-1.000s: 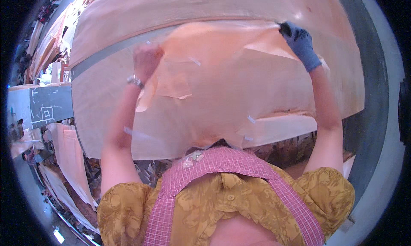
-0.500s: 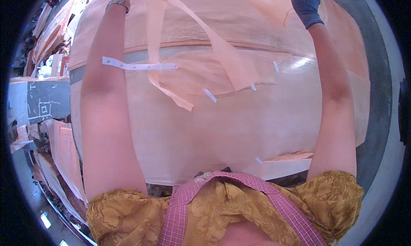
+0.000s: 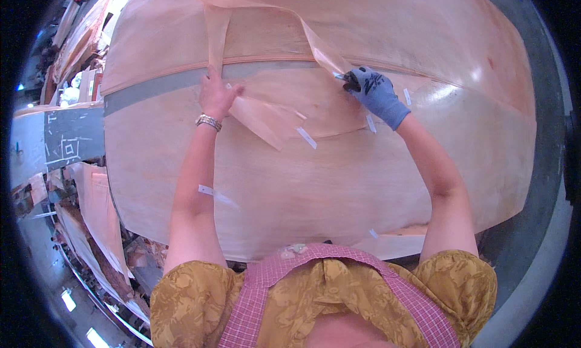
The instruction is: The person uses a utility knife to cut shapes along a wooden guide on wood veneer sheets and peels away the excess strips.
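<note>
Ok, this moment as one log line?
left hand: bare, at left strip | right hand: gloved, pinching right strip | white tape pieces: on pale sheet

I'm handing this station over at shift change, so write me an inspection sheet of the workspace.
Surface: front sheet, pale and broad; a grey band shows between it and the rear sheet.
Job's things: left strip and right strip, thin and pale, reaching over from the rear sheet.
Clutter: white tape pieces scattered about the front sheet; brown scraps past its near left edge.
Hands: left hand bare, at the left strip, grip unclear; right hand gloved, pinching the right strip.
Cables: nothing seen.
Surroundings: grey ledge with white lines at left.
</note>
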### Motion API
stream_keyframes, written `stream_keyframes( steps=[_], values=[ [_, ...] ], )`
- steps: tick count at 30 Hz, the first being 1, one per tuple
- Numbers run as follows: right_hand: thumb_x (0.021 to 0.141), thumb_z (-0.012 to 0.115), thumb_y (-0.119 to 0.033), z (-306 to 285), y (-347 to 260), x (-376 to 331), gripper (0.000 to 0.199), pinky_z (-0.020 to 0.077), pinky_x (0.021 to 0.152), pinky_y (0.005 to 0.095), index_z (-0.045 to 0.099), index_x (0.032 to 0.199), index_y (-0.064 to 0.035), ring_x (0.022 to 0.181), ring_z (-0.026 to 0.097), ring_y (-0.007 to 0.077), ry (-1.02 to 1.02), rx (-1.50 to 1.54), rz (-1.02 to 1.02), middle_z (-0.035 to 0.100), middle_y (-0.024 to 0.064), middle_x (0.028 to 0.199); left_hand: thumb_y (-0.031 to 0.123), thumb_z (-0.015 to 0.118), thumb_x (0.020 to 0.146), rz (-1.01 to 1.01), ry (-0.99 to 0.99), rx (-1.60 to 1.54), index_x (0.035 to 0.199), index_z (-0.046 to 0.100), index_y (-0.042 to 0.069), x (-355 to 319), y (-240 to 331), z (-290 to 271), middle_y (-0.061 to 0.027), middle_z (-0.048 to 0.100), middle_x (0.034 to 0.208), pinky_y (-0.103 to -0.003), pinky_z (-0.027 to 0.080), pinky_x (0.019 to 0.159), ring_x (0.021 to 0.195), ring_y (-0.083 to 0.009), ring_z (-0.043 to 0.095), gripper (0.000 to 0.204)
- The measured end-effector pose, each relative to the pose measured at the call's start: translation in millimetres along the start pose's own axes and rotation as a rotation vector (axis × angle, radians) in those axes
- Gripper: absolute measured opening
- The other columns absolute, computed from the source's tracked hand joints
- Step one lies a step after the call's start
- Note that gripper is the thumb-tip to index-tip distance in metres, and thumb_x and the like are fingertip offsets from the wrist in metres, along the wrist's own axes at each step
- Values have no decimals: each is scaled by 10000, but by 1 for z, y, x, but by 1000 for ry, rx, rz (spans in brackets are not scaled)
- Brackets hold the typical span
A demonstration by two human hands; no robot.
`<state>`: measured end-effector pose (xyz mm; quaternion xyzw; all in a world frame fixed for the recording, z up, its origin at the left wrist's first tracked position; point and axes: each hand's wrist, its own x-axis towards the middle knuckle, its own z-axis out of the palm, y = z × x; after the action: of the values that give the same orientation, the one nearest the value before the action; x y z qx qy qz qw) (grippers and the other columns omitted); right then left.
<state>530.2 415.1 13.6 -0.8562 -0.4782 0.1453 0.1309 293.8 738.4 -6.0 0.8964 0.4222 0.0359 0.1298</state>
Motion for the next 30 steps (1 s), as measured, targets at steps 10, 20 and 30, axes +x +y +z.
stream_keyframes(
  steps=[10,20,30],
  values=[
    [897,671,-218,-37,63,26,405,551,764,386,569,1264,-81,939,663,311,519,37,25,633,153,1167,245,639,892,-269,29,-1234,1292,445,-8,120,-65,-6,-208,623,1102,-448,550,832,964,-332,647,511],
    [926,532,-169,-26,165,-94,336,510,912,440,550,1255,-103,1146,560,352,291,-544,461,584,168,1222,282,595,920,291,0,168,1374,471,100,3,-48,19,-135,493,1425,-564,346,1052,1286,-302,483,505],
    [883,570,-116,-35,250,-164,449,537,873,438,533,1316,-230,1134,553,322,163,-482,470,585,100,1216,133,695,785,583,98,344,1147,644,115,-7,-44,-20,-88,623,1005,-414,437,929,991,-288,588,366]
  ],
)
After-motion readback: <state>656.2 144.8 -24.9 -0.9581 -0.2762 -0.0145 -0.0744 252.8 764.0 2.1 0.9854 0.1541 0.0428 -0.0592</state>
